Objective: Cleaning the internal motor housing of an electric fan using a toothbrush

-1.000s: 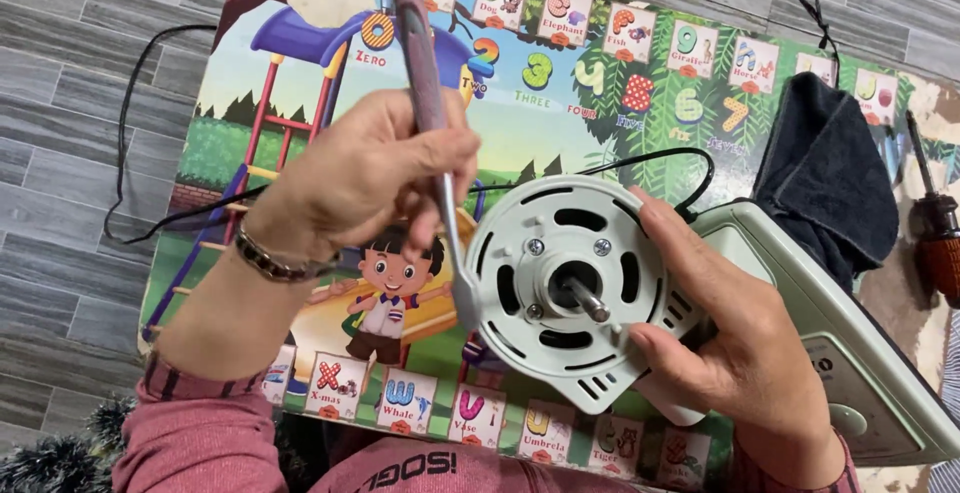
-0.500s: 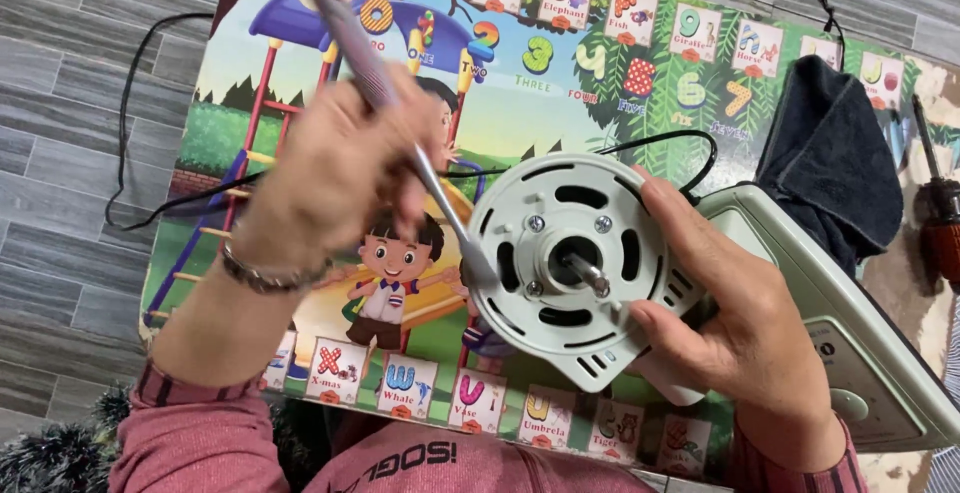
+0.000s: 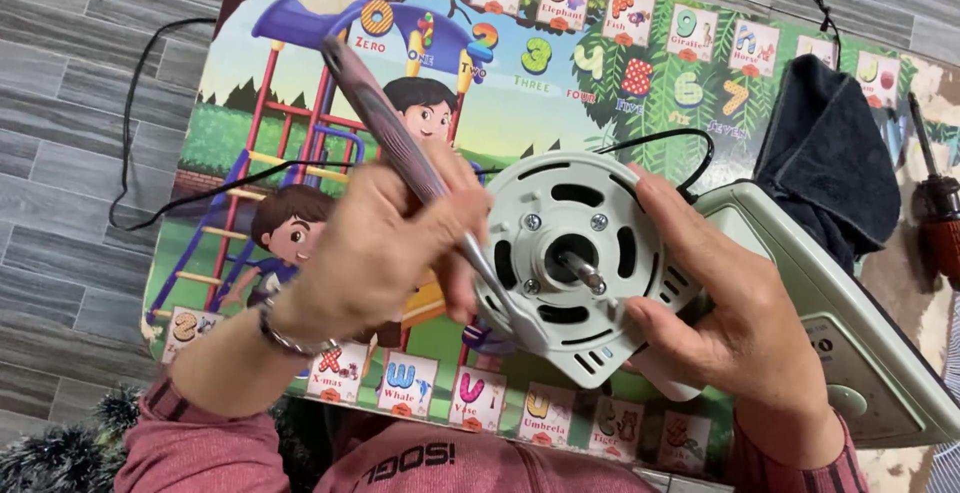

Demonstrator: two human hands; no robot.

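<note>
The left hand point(image 3: 385, 243) grips a screwdriver point(image 3: 400, 158), its tip against the motor point(image 3: 570, 263) rim at about 7 o'clock. The right hand point(image 3: 730, 323) clasps the motor at 3 o'clock. If the tip slips, it may scratch the housing or hit fingers.

A pale grey-green fan motor housing point(image 3: 570, 263) sits over a bright cartoon mat point(image 3: 560, 73) of greens, blues and reds. Beside the housing: a mauve-handled tool point(image 3: 385, 133), a dark navy cloth point(image 3: 825, 158), grey floor tiles point(image 3: 70, 153).
</note>
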